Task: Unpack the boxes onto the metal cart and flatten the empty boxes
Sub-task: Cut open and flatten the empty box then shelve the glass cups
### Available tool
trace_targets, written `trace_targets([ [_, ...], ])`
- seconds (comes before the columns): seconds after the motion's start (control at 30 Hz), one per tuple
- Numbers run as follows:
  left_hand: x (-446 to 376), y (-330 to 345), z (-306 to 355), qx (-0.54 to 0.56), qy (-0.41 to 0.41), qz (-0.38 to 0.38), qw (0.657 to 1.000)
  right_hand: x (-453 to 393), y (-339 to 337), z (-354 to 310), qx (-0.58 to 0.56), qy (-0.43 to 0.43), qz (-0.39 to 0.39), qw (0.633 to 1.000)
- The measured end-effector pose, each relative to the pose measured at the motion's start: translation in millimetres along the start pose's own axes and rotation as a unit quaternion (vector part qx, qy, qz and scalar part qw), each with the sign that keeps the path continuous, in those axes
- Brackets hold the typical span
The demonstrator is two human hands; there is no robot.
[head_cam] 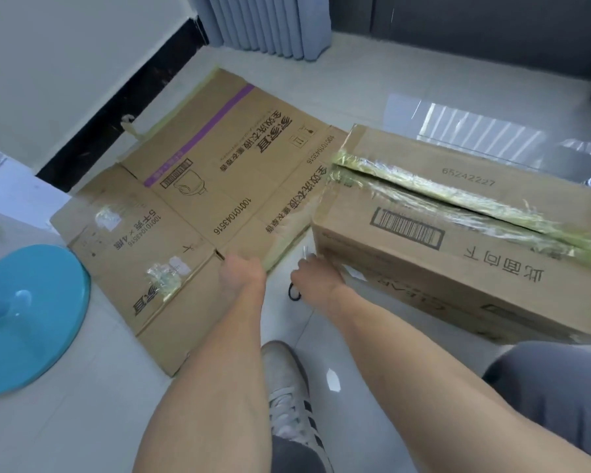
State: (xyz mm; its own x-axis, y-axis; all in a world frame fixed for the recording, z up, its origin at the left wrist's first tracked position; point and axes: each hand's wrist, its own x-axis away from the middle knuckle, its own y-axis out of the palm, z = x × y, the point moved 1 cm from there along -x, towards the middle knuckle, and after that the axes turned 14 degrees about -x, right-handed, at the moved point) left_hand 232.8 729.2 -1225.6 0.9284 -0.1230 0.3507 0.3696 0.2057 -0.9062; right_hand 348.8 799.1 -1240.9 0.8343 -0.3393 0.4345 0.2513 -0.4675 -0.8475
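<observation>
The near edge of the flattened box (198,206) is gripped by the left hand (242,273), whose fingers are curled under the cardboard and hidden from view. Just to its right, the right hand (313,278) is set against the near corner of the taped box (458,240); it appears to be pinching a small pale tab or a tool there, though the blur leaves this uncertain. The taped box stands just beyond and to the right of that hand, its top seam already slit and the tape torn back (the flaps lie nearly closed). For the step in hand, judged to be clearing the flat sheet aside before the second box is opened, the sheet is best slid low along the floor (93,414) rather than lifted, so that its far corner is not caught under the taped box, which overlaps it. Open floor is offered toward the person, below both hands; to the left of the left hand a blue round base (31,315) narrows the room, and a shoe (289,390) lies directly behind the wrists.
</observation>
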Motion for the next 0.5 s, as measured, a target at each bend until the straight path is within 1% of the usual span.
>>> trace_targets([
  [0.07,-6.4,4.1,-10.7,-0.083,0.034,0.004,0.996,-4.4,14.5,-4.1,-0.094,0.101,0.005,0.990],
  [0.1,-10.6,6.0,-18.2,-0.127,0.048,0.007,0.991,-9.1,21.8,-6.8,-0.123,0.142,0.012,0.982],
  [0.13,-15.9,8.4,-26.0,-0.163,0.059,0.013,0.985,-13.0,28.4,-9.3,-0.134,0.175,0.021,0.975],
  [0.2,-25.3,15.4,-40.4,-0.194,0.065,0.017,0.979,-18.4,42.5,-13.2,-0.139,0.232,0.047,0.962],
  [0.3,-32.9,23.3,-56.0,-0.199,0.066,0.013,0.978,-27.8,54.7,-10.1,-0.162,0.248,0.116,0.948],
  [0.33,-34.4,24.2,-58.8,-0.196,0.074,0.022,0.978,-29.2,55.4,-8.0,-0.184,0.252,0.123,0.942],
  [0.37,-32.8,21.7,-59.5,-0.187,0.076,0.025,0.979,-31.3,56.0,-5.2,-0.220,0.260,0.122,0.932],
  [0.43,-29.1,17.1,-56.4,-0.162,0.076,0.018,0.984,-32.1,49.2,1.5,-0.294,0.287,0.092,0.907],
  [0.47,-29.3,17.5,-54.5,-0.141,0.062,0.006,0.988,-31.6,44.8,4.0,-0.321,0.294,0.074,0.897],
  [0.5,-27.2,17.5,-50.7,-0.110,0.029,-0.021,0.993,-30.2,39.3,5.1,-0.348,0.292,0.063,0.889],
])
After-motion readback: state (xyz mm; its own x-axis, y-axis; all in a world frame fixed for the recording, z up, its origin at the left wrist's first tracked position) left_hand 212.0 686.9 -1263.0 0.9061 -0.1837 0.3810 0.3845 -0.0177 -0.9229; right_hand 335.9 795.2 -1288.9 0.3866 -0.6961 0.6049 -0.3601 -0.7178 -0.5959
